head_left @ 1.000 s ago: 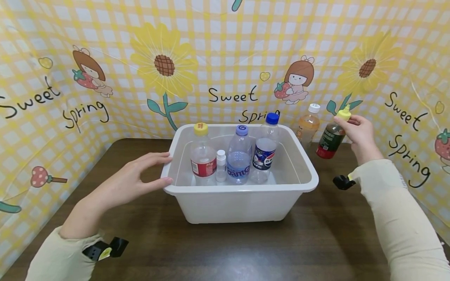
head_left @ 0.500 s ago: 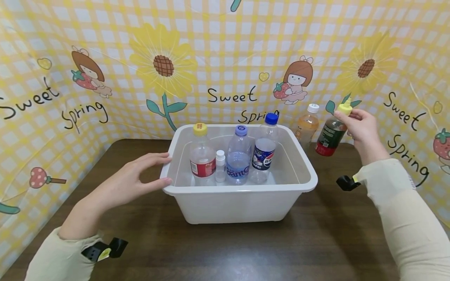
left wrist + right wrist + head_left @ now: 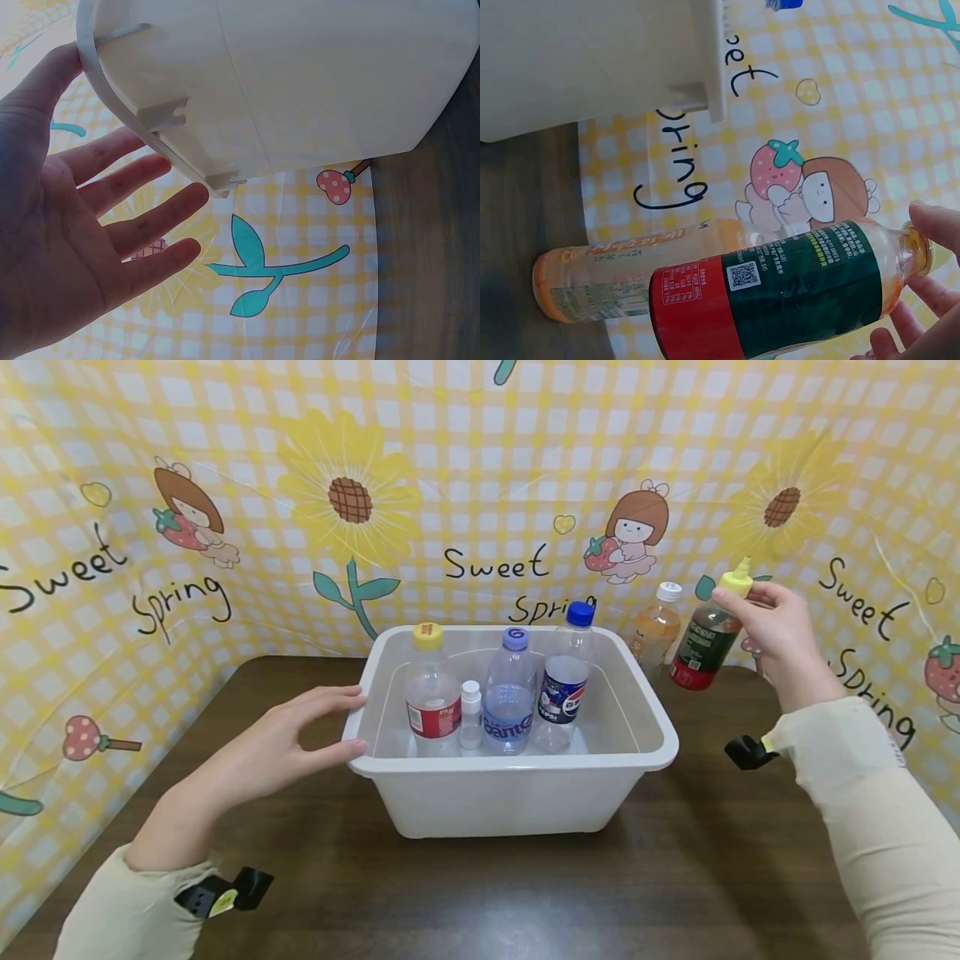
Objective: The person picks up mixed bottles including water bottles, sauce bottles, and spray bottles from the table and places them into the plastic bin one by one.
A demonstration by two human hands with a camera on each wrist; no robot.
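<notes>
My right hand (image 3: pixel 783 631) pinches the yellow spouted cap of a bottle (image 3: pixel 703 647) with a green and red label. The bottle hangs tilted to the right of a white plastic tub (image 3: pixel 495 802). In the right wrist view, thumb and fingers hold this labelled bottle (image 3: pixel 795 289) at its neck. My left hand (image 3: pixel 262 752) rests on the tub's left rim, its fingers extended. In the left wrist view, the left hand (image 3: pixel 90 202) has thumb and fingertips at the rim. Just left of the held bottle stands an orange-tinted bottle (image 3: pixel 657 627) with a white cap.
Inside the tub stand a yellow-capped bottle (image 3: pixel 433 693), a small white-capped bottle (image 3: pixel 471 717), a purple-capped bottle (image 3: pixel 511 697) and a blue-capped Pepsi bottle (image 3: pixel 564 685). The tub sits on a dark wooden table (image 3: pixel 480 893), with a yellow checked cloth (image 3: pixel 480 468) behind and at the sides.
My right hand has moved slightly right and up, raising the held bottle a little. The left hand, the tub and the bottles in it look the same.
</notes>
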